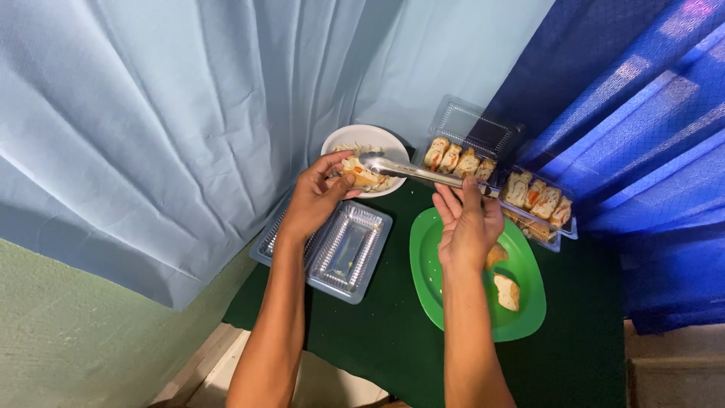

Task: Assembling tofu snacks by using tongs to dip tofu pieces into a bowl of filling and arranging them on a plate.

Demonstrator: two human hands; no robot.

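My left hand (313, 198) holds a slice of filled roll (356, 174) over the white bowl (337, 141), which has shredded food in it. My right hand (468, 219) grips metal tongs (408, 170); their tips reach left to the slice above the bowl. Under my right hand lies a green oval plate (438, 279) with two pale food pieces (507, 291). An open, empty clear plastic box (349, 253) sits below my left hand.
Two clear boxes of sliced rolls (462, 161) (538, 198) stand at the back right, one with its lid raised. Dark green cloth (377, 332) covers the table. Light blue curtain hangs left, dark blue curtain right.
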